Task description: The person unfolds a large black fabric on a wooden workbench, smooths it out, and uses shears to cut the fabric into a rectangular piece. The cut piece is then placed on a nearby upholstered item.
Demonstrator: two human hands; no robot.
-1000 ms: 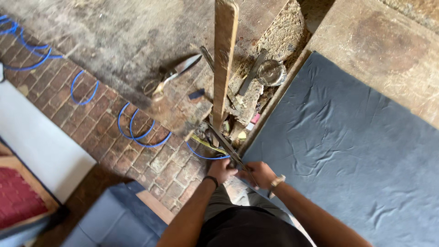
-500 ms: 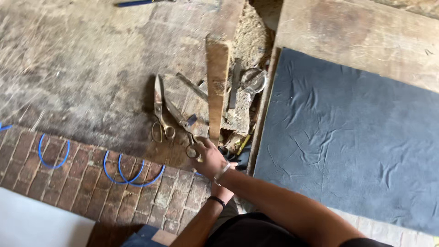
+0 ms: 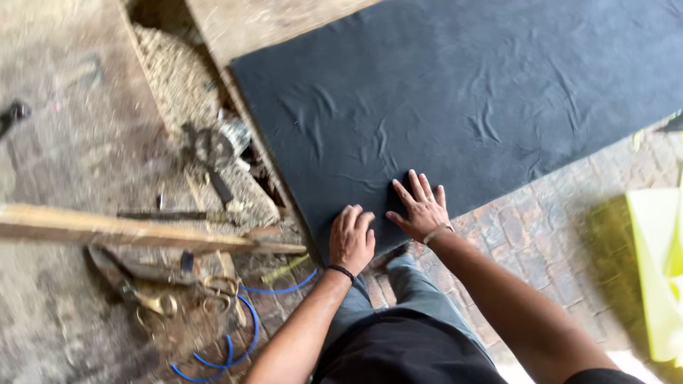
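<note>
Both hands are resting palm-down near each other, gripping nothing: left hand (image 3: 351,238) with fingers curled, right hand (image 3: 421,208) with fingers spread, on the near edge of the dark sheet (image 3: 455,107). Sheet is lying flat, slightly wrinkled, long axis running from near left to far right. Brick floor (image 3: 526,235) underneath. Wooden plank (image 3: 128,231), scissors (image 3: 160,302) and blue cord (image 3: 235,348) are sitting left on dusty concrete.
</note>
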